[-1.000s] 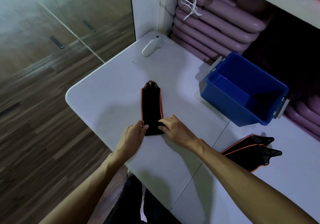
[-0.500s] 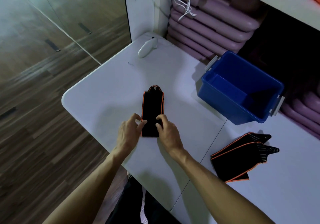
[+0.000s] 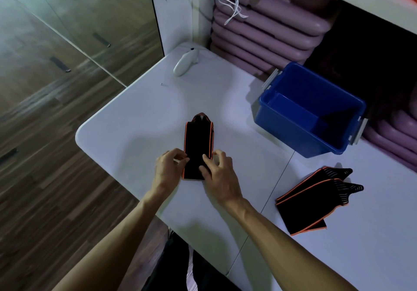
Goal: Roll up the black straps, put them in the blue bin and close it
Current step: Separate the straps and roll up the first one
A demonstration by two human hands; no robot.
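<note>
A black strap (image 3: 198, 142) with orange edges lies flat on the white tabletop (image 3: 135, 119). It points away from the person. Its far end is a small pointed tip, and its near end is between the two hands.

The left hand (image 3: 168, 169) is at the left edge of the strap, near the close end. Its fingers (image 3: 180, 158) are bent and pinch the orange edge. The right hand (image 3: 220, 174) is on the right side. Its thumb and first finger press down on top of the black cloth, and its other fingers curl just past the right edge. Both hands are holding the near end of the strap. The strap does not look rolled up yet, though the part under the hands is hard to see.

Two more black straps (image 3: 313, 198) lie in a loose pile on the tabletop to the right, well apart from the hands. They have orange edges too, and stripes near their pointed ends.

The blue bin (image 3: 293, 133) sits on the tabletop past the pile, to the right of the flat strap. It is open, with grey clips on its two ends. No lid shows.

A small white gadget (image 3: 184, 64) lies near the far corner of the tabletop. Purple mats (image 3: 270, 31) are stacked behind it, and white cords (image 3: 232, 2) hang over them.

No words or labels can be read on anything.
</note>
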